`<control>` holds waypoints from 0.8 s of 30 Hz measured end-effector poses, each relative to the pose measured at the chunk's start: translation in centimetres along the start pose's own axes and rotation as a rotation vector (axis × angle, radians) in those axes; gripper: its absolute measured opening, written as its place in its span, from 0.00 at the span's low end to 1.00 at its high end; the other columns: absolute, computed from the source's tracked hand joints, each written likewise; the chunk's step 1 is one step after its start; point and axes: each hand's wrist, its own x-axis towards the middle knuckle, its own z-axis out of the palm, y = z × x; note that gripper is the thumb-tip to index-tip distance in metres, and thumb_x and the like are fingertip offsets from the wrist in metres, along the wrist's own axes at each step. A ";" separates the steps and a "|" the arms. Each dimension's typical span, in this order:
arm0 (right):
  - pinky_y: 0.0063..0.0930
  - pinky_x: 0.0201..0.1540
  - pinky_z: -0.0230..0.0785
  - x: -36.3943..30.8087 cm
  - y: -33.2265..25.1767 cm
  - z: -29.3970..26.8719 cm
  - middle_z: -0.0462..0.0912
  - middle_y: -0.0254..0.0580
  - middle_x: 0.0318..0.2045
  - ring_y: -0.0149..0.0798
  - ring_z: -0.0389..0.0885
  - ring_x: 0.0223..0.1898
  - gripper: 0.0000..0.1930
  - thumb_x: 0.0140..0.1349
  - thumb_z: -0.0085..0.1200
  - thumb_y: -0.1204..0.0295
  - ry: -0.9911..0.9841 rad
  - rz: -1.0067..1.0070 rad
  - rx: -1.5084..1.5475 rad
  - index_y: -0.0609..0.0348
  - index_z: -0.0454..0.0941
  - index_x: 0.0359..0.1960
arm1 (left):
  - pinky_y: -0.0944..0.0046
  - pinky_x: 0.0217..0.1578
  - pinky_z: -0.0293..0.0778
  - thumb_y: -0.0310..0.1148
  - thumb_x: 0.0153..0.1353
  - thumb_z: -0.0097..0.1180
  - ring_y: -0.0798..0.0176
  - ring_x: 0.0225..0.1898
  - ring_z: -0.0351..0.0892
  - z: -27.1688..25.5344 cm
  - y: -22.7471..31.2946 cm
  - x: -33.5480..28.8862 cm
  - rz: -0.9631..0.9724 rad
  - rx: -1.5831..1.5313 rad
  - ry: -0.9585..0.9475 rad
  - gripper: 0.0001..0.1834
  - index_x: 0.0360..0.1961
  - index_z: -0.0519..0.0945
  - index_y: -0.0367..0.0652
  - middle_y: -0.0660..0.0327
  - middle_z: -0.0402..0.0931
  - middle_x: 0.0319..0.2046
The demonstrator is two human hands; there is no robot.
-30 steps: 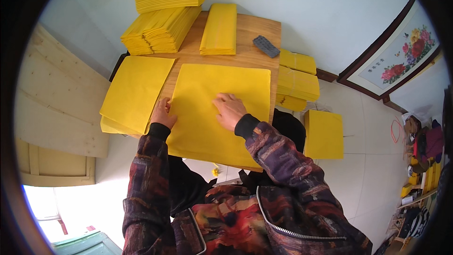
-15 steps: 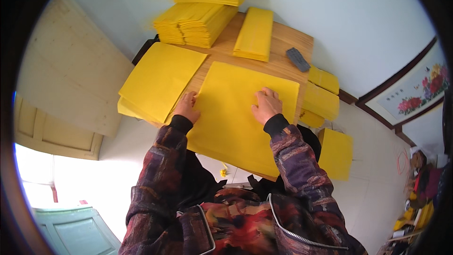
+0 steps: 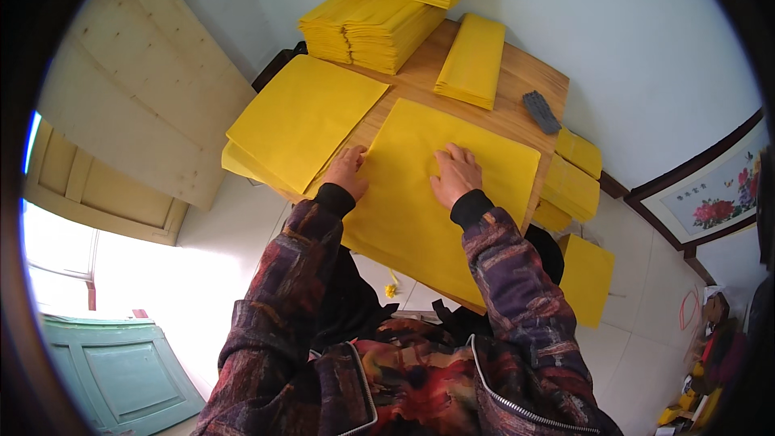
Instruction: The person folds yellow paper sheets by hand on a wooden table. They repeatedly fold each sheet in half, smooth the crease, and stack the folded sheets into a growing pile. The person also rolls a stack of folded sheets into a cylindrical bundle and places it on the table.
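Observation:
A large yellow sheet (image 3: pixel 436 226), looking like thin felt or fabric, lies flat on the wooden table and reaches past its near edge toward my lap. My right hand (image 3: pixel 457 175) rests palm down on its middle, fingers spread apart. At the sheet's left edge is my left hand (image 3: pixel 349 171), fingers stretched forward and slightly bent; nothing shows in its grasp. To the left lies a second pile of yellow sheets (image 3: pixel 307 113), slightly fanned, partly over the table's edge.
Thick stacks of folded yellow material (image 3: pixel 371 28) stand at the back, with a narrow folded bundle (image 3: pixel 472 60) beside them. A dark grey block (image 3: pixel 541 111) sits on the table's (image 3: pixel 521 73) right side. More yellow bundles (image 3: pixel 573 182) are beyond that edge.
The whole view has shifted, so the table appears further right. Across the sheet, my right hand has slid left toward its middle. My left hand stays by the left edge.

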 end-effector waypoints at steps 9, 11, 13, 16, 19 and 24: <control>0.47 0.62 0.60 -2.0 3.8 0.0 0.69 0.54 0.58 0.57 0.65 0.60 0.23 0.52 0.61 0.68 0.239 -0.236 0.197 0.60 0.74 0.51 | 0.54 0.37 0.72 0.25 0.43 0.56 0.47 0.36 0.75 1.1 -2.0 1.0 0.101 0.052 0.072 0.21 0.44 0.73 0.42 0.53 0.73 0.31; 0.46 0.62 0.59 -5.1 4.5 -0.7 0.69 0.53 0.59 0.57 0.64 0.60 0.23 0.52 0.61 0.67 0.150 -0.228 0.179 0.60 0.74 0.51 | 0.56 0.38 0.73 0.24 0.43 0.57 0.50 0.36 0.75 1.3 -2.6 1.2 0.160 0.053 0.083 0.25 0.47 0.74 0.44 0.54 0.73 0.32; 0.45 0.62 0.59 -7.6 5.2 -1.4 0.68 0.53 0.60 0.57 0.63 0.62 0.24 0.53 0.61 0.66 0.089 -0.257 0.140 0.59 0.73 0.52 | 0.58 0.38 0.73 0.22 0.42 0.56 0.52 0.36 0.75 1.0 -2.9 1.2 0.189 -0.003 0.053 0.27 0.49 0.75 0.46 0.55 0.73 0.33; 0.45 0.63 0.58 -9.0 5.5 -1.6 0.67 0.53 0.61 0.56 0.62 0.63 0.24 0.54 0.60 0.66 0.046 -0.213 0.063 0.58 0.73 0.53 | 0.60 0.41 0.74 0.22 0.44 0.55 0.52 0.38 0.76 0.5 -2.7 1.1 0.165 -0.036 -0.007 0.24 0.48 0.78 0.46 0.53 0.75 0.37; 0.42 0.63 0.59 -8.9 5.9 -2.0 0.66 0.53 0.61 0.55 0.63 0.63 0.23 0.56 0.59 0.65 0.072 -0.202 0.301 0.59 0.73 0.53 | 0.59 0.46 0.73 0.23 0.46 0.55 0.51 0.44 0.76 -0.1 -1.2 1.0 0.064 0.088 -0.050 0.22 0.46 0.80 0.47 0.53 0.75 0.43; 0.39 0.63 0.61 -9.8 6.6 -2.6 0.69 0.52 0.59 0.54 0.66 0.61 0.20 0.57 0.58 0.69 0.086 -0.184 0.466 0.60 0.74 0.51 | 0.54 0.54 0.69 0.28 0.49 0.59 0.49 0.56 0.69 1.0 3.1 -2.0 0.307 0.336 0.015 0.22 0.49 0.79 0.52 0.60 0.71 0.54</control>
